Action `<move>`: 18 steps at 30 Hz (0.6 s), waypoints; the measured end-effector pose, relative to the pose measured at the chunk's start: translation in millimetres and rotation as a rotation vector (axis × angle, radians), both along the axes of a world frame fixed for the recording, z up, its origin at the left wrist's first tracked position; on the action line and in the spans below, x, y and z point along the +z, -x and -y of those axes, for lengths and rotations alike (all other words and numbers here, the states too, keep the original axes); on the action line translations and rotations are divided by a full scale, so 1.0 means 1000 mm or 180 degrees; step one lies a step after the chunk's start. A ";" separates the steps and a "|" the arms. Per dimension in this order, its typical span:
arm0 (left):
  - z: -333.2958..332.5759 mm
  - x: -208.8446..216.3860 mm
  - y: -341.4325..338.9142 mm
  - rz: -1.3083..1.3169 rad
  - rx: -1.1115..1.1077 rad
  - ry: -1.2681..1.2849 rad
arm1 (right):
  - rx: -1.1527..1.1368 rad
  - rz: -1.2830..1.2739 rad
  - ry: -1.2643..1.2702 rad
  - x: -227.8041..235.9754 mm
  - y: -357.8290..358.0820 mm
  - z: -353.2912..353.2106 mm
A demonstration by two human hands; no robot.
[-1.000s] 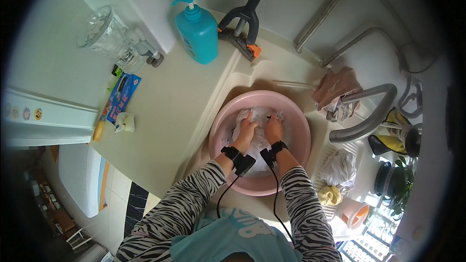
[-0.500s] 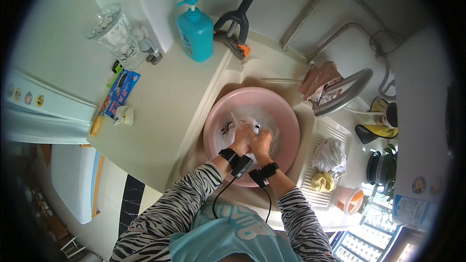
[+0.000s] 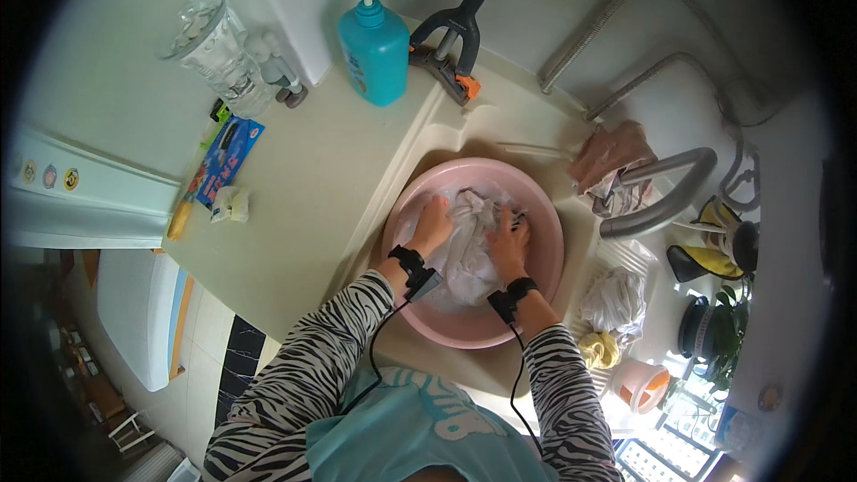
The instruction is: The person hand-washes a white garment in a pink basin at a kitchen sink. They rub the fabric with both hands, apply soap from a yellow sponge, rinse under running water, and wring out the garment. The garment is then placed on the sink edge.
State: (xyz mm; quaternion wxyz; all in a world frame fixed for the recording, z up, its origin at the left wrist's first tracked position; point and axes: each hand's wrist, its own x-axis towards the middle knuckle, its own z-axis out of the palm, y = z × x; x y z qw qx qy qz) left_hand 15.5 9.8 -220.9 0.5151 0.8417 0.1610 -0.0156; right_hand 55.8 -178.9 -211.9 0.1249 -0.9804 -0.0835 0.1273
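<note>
A wet white cloth (image 3: 471,254) with a few dark marks lies bunched in soapy water inside a pink basin (image 3: 546,295). On its left side my left hand (image 3: 431,228) is closed at the cloth's edge, its fingers curled and partly hidden. My right hand (image 3: 509,248) rests against the cloth's right side, fingers apart and pointing away from me. Each wrist wears a black strap with a small box and a cable.
The basin stands in a beige sink with a grey faucet (image 3: 674,196) to its right, a brown cloth (image 3: 611,156) hanging by it. White cloths (image 3: 616,299) and a yellow cloth (image 3: 600,350) lie on the ribbed ledge. A teal pump bottle (image 3: 375,58) and glass vase (image 3: 219,58) stand on the left counter.
My hands, together over the basin's middle before, have moved apart to either side of the cloth. The cloth now shows as a larger, raised bundle between them. The view has shifted slightly.
</note>
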 end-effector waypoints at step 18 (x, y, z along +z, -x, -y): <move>0.042 0.103 0.087 0.0146 -0.1360 0.0800 | -0.1442 -0.2002 -0.3360 0.119 0.065 0.023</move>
